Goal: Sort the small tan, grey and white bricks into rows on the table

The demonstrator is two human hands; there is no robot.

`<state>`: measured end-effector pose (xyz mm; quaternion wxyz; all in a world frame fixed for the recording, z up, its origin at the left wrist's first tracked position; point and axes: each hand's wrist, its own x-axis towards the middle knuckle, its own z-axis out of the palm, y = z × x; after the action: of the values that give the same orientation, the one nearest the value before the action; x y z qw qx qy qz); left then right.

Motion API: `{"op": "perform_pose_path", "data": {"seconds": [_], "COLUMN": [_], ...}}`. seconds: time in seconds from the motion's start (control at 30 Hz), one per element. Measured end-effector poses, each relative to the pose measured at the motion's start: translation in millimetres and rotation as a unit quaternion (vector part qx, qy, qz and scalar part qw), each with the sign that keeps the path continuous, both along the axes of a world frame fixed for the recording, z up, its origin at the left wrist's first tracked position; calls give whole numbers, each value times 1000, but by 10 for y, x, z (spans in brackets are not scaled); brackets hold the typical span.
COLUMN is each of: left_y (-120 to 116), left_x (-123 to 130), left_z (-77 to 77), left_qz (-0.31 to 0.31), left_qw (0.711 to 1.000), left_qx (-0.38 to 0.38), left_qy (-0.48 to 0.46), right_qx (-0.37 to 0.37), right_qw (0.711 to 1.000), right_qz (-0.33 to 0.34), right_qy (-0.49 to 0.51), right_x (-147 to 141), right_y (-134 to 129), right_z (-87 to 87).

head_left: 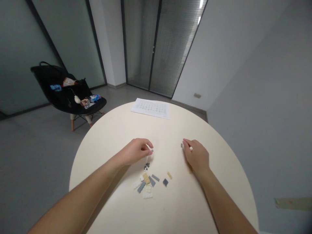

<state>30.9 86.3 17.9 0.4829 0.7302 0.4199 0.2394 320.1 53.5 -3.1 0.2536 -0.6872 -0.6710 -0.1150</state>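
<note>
On a round cream table, my left hand (140, 150) pinches a small grey piece (152, 150) between thumb and fingers. My right hand (196, 154) is closed, with a small grey piece (181, 145) at its fingertips and a bit of white (191, 148) showing by its fingers. Just below my left hand lies a little group of dark grey pieces (146, 167). Nearer the front is a loose pile with a tan brick (146, 178), grey plates (141, 187) and white pieces (147, 195). A dark grey square plate (165, 182) and a tan plate (169, 175) lie to its right.
A printed paper sheet (151, 108) lies at the far edge of the round table (117, 126). Beyond it at the left stands a black chair (55, 97) with a bag and packets on it. Walls and glass panels surround the table's far side.
</note>
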Motion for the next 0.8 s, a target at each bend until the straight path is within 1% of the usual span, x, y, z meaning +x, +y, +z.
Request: {"op": "perform_pose_path", "data": {"seconds": [0.07, 0.13, 0.23, 0.33, 0.43, 0.53, 0.67, 0.8], "left_y": [-13, -32, -71, -110, -142, -165, -180, -186], "left_x": [38, 87, 168, 236, 275, 293, 304, 311], "left_z": [-32, -61, -96, -110, -97, -68, -45, -40], "left_qz": [3, 0, -6, -18, -26, -21, -17, -15], "left_qw": [999, 994, 981, 966, 961, 962, 965, 970], "left_qx": [-35, -75, -138, -190, -205, -199, -192, -176], "left_qy": [-35, -77, -139, -176, -185, -185, -180, -167], "right_qx": [41, 58, 54, 24, -8, -48, -111, -128], "right_qw": [998, 991, 975, 959, 951, 942, 924, 915], "right_qz": [43, 101, 197, 257, 263, 252, 260, 256], "right_qy": [30, 59, 90, 117, 164, 219, 257, 283], "right_x": [-60, -143, -290, -425, -519, -574, -608, -618], "right_y": [-45, -104, -198, -268, -303, -312, -316, -318], "right_z": [34, 73, 122, 146, 156, 165, 187, 186]}}
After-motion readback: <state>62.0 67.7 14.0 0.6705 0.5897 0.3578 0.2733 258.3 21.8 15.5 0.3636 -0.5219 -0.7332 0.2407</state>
